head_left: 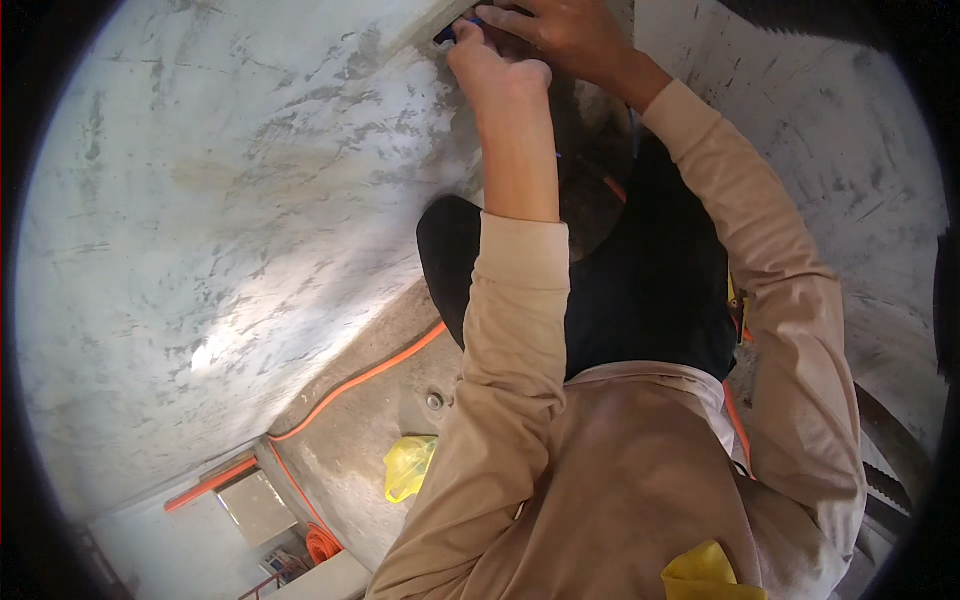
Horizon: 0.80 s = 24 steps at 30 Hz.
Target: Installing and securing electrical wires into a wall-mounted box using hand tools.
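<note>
Both my hands meet at the top edge of the view, against the scuffed pale wall. My left hand is closed, thumb and fingers pinching a small dark blue thing whose kind I cannot make out. My right hand comes in from the right, its fingers bent round beside the left fingertips. What the right fingers hold, if anything, is hidden. Below the hands are my knees in black trousers, and a dark gap with a thin blue strand shows between them.
An orange corrugated hose runs along the floor by the wall foot, with a coil farther off. A yellow plastic bag and a small round metal piece lie on the concrete. Another wall stands on the right.
</note>
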Available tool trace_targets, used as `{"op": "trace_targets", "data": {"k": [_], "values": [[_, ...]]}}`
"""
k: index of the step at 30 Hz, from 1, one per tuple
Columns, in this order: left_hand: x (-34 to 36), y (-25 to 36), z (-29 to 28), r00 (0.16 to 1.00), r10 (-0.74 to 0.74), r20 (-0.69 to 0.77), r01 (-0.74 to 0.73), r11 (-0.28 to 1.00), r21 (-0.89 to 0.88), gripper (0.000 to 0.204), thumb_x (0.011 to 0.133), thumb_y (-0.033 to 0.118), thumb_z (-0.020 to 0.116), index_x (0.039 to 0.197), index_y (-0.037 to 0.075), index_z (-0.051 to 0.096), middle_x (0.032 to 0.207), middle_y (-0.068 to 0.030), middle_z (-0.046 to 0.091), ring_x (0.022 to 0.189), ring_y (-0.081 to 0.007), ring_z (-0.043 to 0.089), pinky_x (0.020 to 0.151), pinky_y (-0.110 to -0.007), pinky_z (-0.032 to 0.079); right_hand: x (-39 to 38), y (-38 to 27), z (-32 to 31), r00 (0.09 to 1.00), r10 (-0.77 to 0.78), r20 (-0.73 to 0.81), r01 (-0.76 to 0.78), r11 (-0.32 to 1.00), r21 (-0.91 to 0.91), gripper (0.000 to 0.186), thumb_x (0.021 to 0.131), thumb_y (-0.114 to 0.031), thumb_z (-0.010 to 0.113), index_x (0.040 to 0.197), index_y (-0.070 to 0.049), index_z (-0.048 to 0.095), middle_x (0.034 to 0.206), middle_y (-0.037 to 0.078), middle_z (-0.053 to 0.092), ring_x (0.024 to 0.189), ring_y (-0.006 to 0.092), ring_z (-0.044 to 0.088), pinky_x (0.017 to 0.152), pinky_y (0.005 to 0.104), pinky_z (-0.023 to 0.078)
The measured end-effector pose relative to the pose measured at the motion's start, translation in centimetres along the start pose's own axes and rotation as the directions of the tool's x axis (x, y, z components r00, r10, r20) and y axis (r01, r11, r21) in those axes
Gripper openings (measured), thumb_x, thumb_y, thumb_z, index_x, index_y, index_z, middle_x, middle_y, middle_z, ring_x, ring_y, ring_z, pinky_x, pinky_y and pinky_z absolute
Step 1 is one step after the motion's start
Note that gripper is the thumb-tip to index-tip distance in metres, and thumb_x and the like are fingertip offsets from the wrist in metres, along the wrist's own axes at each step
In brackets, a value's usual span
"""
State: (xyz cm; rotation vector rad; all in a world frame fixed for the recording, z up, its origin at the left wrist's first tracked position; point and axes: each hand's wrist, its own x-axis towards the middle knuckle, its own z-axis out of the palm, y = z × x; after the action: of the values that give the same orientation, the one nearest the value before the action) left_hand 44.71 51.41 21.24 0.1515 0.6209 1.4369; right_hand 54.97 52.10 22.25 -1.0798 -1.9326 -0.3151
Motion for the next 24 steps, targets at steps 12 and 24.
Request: {"op": "trace_targets", "data": {"k": [12,24], "values": [[5.4,2.4,0.3,0.985,-0.019,-0.171,0.026,0.999,0.038,0.034,0.102,0.039,0.043,0.124,0.016,0.055,0.119,0.0014,0.059,0.111,-0.0124,0.052,0.098,-0.044,0.033,0.0,3.9,2.4,0.888,-0.424,-0.180,0.434,0.901,0.019,0.035,0.077,-0.014,0.067,0.110,-0.004,0.069,0.112,0.014,0.063,0.099,0.0327,0.062,0.079,0.0437,0.051],[1.8,0.7,1.1,0.998,0.053,0.039,-0.057,0.994,0.091,0.035,0.098,0.029,0.044,0.126,0.015,0.058,0.131,0.0046,0.056,0.120,-0.0122,0.050,0.100,-0.038,0.032,-0.1,4.5,1.7,0.915,-0.404,-0.001,0.404,0.915,-0.018,0.033,0.082,-0.018,0.063,0.112,-0.006,0.066,0.114,0.010,0.060,0.096,0.0274,0.062,0.074,0.0380,0.053]]}}
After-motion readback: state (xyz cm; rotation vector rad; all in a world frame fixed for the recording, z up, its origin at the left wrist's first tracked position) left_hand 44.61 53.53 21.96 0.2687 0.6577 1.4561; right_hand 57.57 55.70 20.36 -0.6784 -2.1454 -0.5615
